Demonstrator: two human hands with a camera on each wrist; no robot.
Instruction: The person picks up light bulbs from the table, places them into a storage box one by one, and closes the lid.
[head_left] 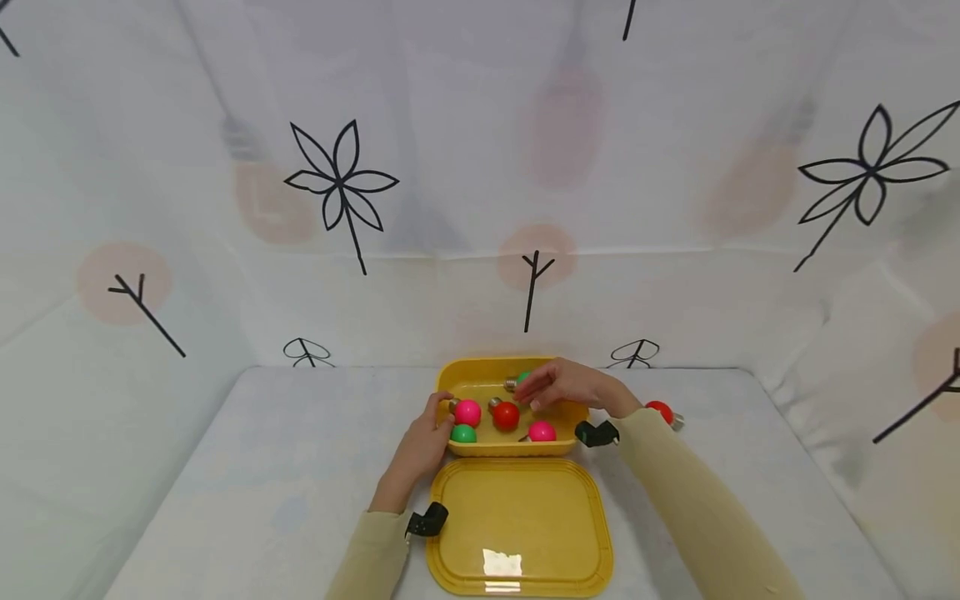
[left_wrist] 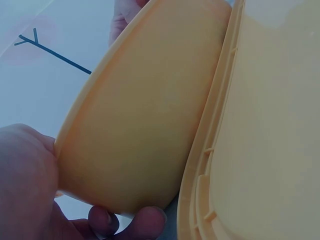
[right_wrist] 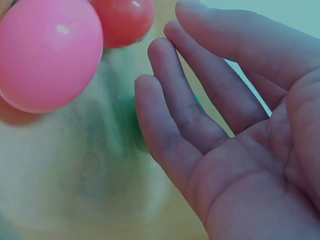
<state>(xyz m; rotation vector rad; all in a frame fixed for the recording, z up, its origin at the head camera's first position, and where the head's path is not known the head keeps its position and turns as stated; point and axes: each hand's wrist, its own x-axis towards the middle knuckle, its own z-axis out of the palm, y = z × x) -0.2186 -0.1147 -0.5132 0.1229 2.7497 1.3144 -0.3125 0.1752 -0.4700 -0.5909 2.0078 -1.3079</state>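
A yellow plastic container (head_left: 517, 449) holds several coloured light bulbs. My left hand (head_left: 420, 442) grips the container's left side, and in the left wrist view its fingers curl around the corner of the yellow wall (left_wrist: 135, 115). Over the right half of the container is my right hand (head_left: 566, 385), its fingers loosely extended and nothing between them. A red bulb (head_left: 506, 417) lies mid-container, a green bulb (head_left: 524, 377) at the back beside the right fingers, partly hidden. A pink bulb (head_left: 468, 412) and a green bulb (head_left: 462, 434) sit near the left hand, another pink bulb (head_left: 542, 431) at front right.
Directly in front of the container lies a flat yellow lid (head_left: 521, 525), close against its front wall. A red bulb (head_left: 660, 410) rests on the white-covered table (head_left: 285, 467), right of the container by the right forearm. A patterned white cloth (head_left: 450, 208) hangs behind.
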